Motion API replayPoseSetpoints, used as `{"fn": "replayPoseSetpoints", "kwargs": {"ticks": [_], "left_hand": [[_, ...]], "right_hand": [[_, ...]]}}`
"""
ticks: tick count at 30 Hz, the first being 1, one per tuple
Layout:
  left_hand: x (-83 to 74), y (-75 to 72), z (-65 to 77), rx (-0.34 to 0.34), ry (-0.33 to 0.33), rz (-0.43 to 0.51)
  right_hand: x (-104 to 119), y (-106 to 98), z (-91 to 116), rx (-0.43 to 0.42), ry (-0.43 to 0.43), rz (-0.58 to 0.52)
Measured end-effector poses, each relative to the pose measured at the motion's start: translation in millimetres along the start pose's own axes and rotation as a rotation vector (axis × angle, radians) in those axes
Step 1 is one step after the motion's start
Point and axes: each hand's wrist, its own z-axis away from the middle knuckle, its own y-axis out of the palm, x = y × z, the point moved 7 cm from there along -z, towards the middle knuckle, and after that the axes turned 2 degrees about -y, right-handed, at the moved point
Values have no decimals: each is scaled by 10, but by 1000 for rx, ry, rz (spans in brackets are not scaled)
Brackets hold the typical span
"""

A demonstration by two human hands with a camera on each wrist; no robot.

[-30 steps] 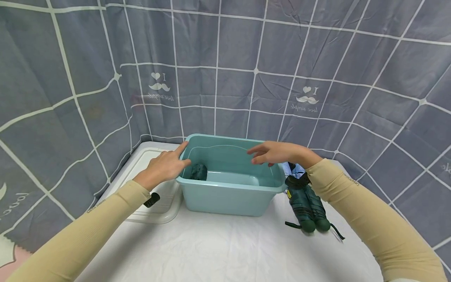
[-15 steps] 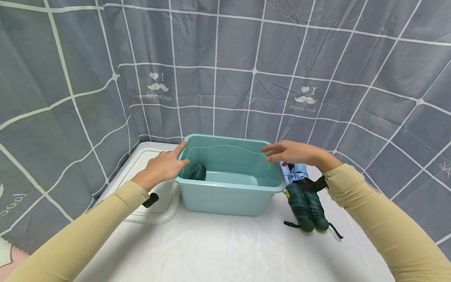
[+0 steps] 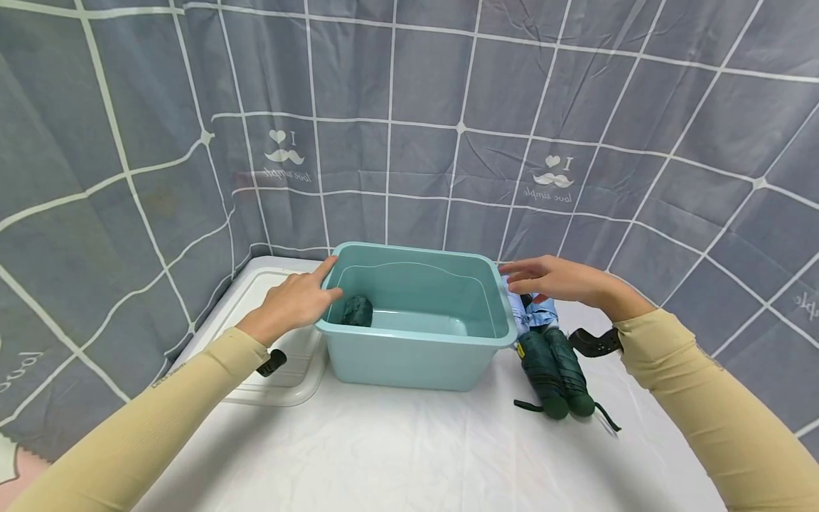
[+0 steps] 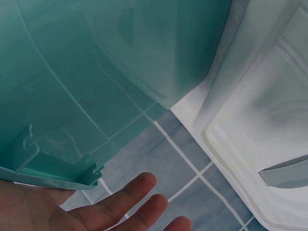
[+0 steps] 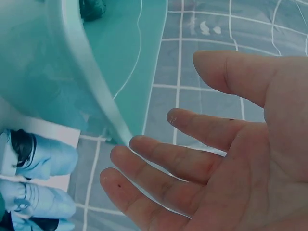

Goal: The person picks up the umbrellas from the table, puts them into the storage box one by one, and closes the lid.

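Observation:
A teal plastic storage bin [image 3: 403, 364] stands upright on a white cloth, and a dark green folded bundle [image 3: 357, 311] lies inside its left end. My left hand [image 3: 294, 299] rests at the left rim, thumb over the inner side; the left wrist view shows its other fingers extended loosely beneath the rim. Near the bin's right rim hovers my right hand [image 3: 557, 279], fingers spread and holding nothing in the right wrist view. Dark green folded umbrellas [image 3: 544, 370] lie right of the bin, with light blue folded umbrellas [image 5: 50, 156] behind them, partly under the right hand.
A white plastic lid [image 3: 297, 387] lies on the cloth at the left, partly beneath the left forearm. Grey curtain [image 3: 422, 163] with a white grid hangs behind the bin and along both sides. Black straps trail from the dark green umbrellas.
My right hand has moved right, from over the inside of the bin to its right rim, uncovering more of the light blue umbrellas. The left hand has stayed on the left rim.

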Motion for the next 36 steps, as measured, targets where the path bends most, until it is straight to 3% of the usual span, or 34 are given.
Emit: {"fn": "replayPoseSetpoints", "kwargs": {"ticks": [15,36], "left_hand": [[-12,-2,9,9,-9,5],[12,9,-8,12,-9,13]], "right_hand": [[-414,60,233,-22,41,-50],[-921,346,264,-28,138,-40]]}}
